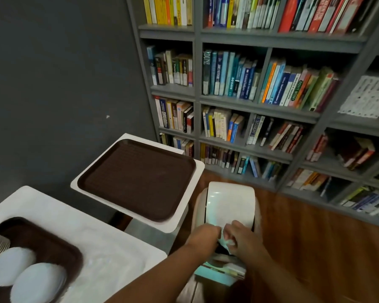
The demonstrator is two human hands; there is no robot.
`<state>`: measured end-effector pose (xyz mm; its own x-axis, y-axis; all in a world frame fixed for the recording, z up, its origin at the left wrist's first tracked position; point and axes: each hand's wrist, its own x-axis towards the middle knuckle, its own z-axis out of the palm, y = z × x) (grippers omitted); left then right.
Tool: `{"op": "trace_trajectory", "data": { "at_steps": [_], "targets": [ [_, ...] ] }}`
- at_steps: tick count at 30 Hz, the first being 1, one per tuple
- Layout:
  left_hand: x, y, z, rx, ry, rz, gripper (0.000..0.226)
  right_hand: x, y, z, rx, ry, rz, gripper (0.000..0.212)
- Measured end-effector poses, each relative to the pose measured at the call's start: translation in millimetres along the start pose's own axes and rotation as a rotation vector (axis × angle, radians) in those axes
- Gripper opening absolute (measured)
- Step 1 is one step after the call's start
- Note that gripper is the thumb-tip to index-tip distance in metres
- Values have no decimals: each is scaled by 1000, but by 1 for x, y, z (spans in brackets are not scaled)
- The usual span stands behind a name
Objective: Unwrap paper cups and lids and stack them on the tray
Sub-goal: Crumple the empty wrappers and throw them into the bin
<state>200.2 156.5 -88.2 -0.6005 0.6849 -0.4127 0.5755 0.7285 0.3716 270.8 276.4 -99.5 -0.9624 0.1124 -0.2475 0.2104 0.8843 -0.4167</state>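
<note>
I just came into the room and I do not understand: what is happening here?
A person holds a white, plastic-wrapped sleeve over the wooden floor, both hands at its near end. The left hand and right hand pinch the wrapping, apparently to open it. The brown rectangular tray on the far white table has nothing on it. A second brown tray, nearer, holds two white wrapped bundles.

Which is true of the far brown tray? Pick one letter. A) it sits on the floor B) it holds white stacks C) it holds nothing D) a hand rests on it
C: the far brown tray shows only its bare ribbed surface, sitting on a white table.
</note>
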Motion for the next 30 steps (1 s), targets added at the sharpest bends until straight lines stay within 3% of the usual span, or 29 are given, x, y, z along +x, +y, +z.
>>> {"op": "trace_trajectory", "data": {
  "at_steps": [7, 11, 15, 20, 25, 30],
  "targets": [
    [0, 0, 10, -43, -24, 53, 31, 4, 8, 10, -24, -112, 17, 35],
    [-9, -6, 7, -156, 7, 45, 29, 3, 5, 9, 7, -13, 63, 27],
    [-27, -17, -4, -244, 172, 41, 28, 5, -12, 3, 41, 169, 24, 14],
    [-59, -46, -22, -231, 417, -27, 21, 14, -63, -3, 106, 203, -148, 14],
    [-110, -87, -39, -210, 672, -190, 20, 20, -127, 7, 174, 149, -323, 10],
    [-172, -134, -37, -264, 792, -409, 17, 19, -192, 29, 200, 64, -499, 12]
  ]
}}
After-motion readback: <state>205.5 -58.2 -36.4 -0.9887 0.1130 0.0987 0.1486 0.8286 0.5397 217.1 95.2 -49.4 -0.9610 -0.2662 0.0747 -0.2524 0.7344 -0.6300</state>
